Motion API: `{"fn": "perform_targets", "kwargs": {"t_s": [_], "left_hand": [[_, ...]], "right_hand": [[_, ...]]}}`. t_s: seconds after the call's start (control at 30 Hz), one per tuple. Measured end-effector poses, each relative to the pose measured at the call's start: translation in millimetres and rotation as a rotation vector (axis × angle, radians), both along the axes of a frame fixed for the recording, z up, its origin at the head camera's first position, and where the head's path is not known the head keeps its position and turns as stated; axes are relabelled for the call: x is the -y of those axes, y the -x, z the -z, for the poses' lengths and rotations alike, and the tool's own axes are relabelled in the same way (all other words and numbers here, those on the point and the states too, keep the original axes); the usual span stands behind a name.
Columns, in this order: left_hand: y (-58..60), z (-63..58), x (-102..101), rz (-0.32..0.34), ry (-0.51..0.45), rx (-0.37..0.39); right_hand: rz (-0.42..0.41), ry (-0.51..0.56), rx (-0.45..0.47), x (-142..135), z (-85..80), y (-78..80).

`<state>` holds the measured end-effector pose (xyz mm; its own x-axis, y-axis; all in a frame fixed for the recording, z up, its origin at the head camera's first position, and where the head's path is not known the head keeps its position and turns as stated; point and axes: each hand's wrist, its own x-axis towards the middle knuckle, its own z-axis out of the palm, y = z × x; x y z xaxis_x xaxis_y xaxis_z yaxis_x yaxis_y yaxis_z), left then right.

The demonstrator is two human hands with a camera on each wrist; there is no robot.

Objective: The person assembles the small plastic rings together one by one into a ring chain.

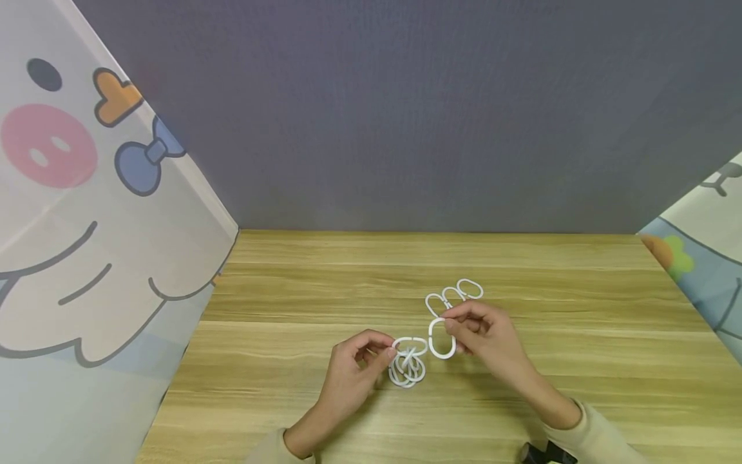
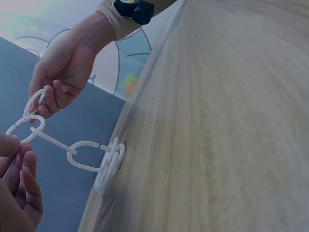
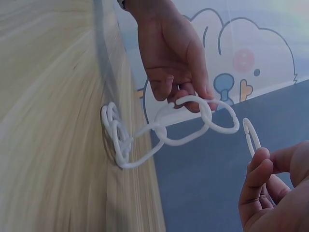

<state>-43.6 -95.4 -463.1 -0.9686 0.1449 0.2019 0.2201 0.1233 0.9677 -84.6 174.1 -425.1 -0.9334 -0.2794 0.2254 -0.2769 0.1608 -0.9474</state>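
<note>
Thumb and fingers of the left hand [image 1: 355,368] pinch the end link of a white plastic chain [image 3: 179,142]. Its links are oval rings, each with a small gap. From that hand the chain hangs down, and its lower links bunch together on the table in both wrist views. A single white link [image 1: 443,357] is pinched upright by the right hand [image 1: 489,336], just right of the chain's end link. In the right wrist view, a narrow space separates this link from the chain. Behind the right hand lie several loose white links [image 1: 468,280], partly hidden by its fingers.
The hands work over a wood-grain table [image 1: 301,277]. A dark grey panel [image 1: 406,129] rises along its far edge. Cartoon-printed panels flank it, a left panel [image 1: 191,251] and a right panel [image 1: 710,258]. A black device [image 1: 547,454] sits by the right sleeve.
</note>
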Motion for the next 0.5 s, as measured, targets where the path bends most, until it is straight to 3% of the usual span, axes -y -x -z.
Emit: {"fn": "perform_targets", "kwargs": {"t_s": [0.5], "left_hand": [[-1.2,-2.1,-1.5,0.010,0.005,0.005]], "right_hand": [[-0.031,0.016,0.018,10.3,3.0,-5.2]]}}
